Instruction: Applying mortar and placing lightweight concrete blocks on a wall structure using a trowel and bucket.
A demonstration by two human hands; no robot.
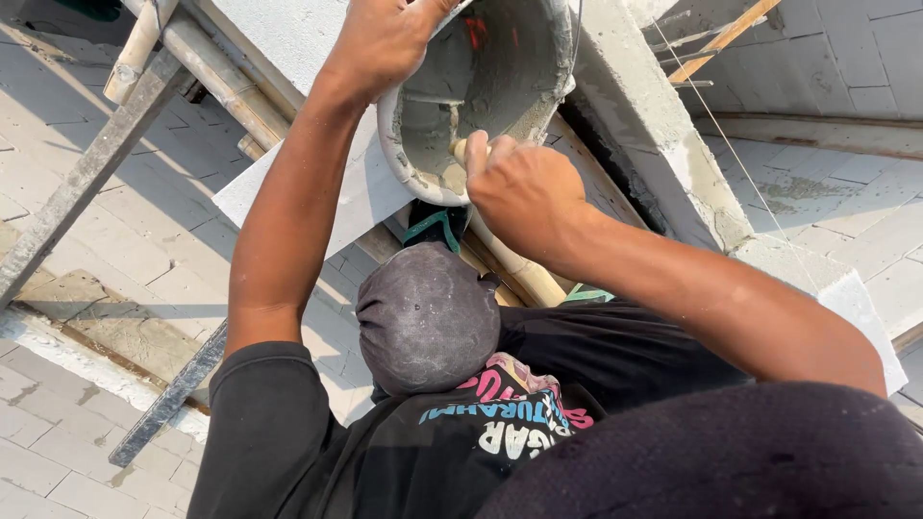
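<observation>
Mortar-smeared bucket (486, 86), tilted with its mouth toward the camera, at the far centre of the scene, resting against the pale block wall (663, 144). Left hand (380, 43) clenched over the bucket's left rim. Right hand (524, 192) closed on a pale wooden handle (461, 149) at the near rim; its working end lies inside the bucket and is probably a trowel, though it is hidden. Bamboo scaffold poles (207, 72) cross close under the bucket on the left, narrowing the room there. Open space drops away to the paved ground (87, 442) on the near left. A taut string (731, 144) runs along the wall at right.
</observation>
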